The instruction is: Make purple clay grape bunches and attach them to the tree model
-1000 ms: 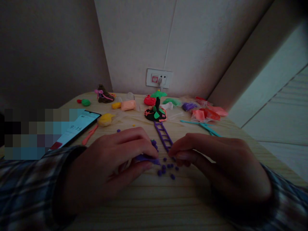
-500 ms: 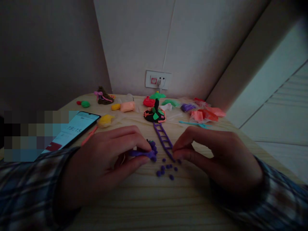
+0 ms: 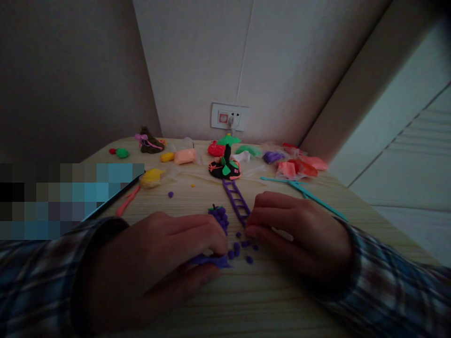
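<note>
My left hand point(image 3: 158, 263) rests low on the wooden table point(image 3: 246, 305), its fingers closed on a flat lump of purple clay point(image 3: 209, 259). My right hand point(image 3: 299, 234) lies beside it, fingertips pinched together at the lower end of a purple clay ladder point(image 3: 235, 202). Several small purple clay balls point(image 3: 241, 249) lie between the two hands. A purple grape-like cluster point(image 3: 219, 215) sits just above my left fingers. What the right fingertips pinch is too small to name.
A black clay base with a green-topped tree point(image 3: 226, 162) stands beyond the ladder. Coloured clay lumps and bags point(image 3: 299, 166) line the back of the table. A teal tool point(image 3: 310, 195), an orange tool point(image 3: 127, 201), a yellow lump point(image 3: 151, 177) and a wall socket point(image 3: 229, 117) are visible.
Both hands have drawn nearer to me and lower on the table. The left hand carried the purple lump down, uncovering the grape-like cluster. The right hand's fingers lowered toward the ladder's end.
</note>
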`<state>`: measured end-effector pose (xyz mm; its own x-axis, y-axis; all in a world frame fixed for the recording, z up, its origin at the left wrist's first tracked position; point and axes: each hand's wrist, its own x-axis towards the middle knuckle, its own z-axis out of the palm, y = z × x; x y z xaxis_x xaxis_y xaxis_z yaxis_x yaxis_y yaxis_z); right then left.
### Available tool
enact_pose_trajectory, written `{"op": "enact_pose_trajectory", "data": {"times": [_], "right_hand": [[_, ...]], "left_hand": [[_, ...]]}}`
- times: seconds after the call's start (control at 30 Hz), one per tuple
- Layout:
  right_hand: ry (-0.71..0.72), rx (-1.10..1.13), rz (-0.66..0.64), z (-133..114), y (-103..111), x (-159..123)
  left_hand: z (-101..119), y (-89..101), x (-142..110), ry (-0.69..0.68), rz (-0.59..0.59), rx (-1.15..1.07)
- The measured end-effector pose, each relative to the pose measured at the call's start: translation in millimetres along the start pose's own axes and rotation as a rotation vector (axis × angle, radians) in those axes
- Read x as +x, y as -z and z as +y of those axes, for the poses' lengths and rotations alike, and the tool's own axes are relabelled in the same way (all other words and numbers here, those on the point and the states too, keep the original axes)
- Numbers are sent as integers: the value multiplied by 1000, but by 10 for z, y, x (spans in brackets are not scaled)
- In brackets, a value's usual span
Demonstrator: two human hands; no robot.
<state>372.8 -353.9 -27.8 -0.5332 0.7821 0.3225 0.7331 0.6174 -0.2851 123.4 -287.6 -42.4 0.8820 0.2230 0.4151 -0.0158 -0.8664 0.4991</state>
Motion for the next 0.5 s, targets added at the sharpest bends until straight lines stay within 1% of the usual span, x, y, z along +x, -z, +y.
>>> {"op": "enact_pose_trajectory", "data": {"times": [0.17, 0.33, 0.47, 0.5], "right_hand": [[-22, 13, -20, -7, -9, 3], [-46, 36, 51, -16, 20, 2], [-37, 78, 91, -31, 54, -21], [-26, 94, 93, -36, 61, -26]], "left_hand": [[-25, -38, -17, 21, 26, 11], [7, -3, 1, 15, 26, 55], [14, 18, 3, 37, 60, 91], [6, 15, 3, 23, 80, 95]]}}
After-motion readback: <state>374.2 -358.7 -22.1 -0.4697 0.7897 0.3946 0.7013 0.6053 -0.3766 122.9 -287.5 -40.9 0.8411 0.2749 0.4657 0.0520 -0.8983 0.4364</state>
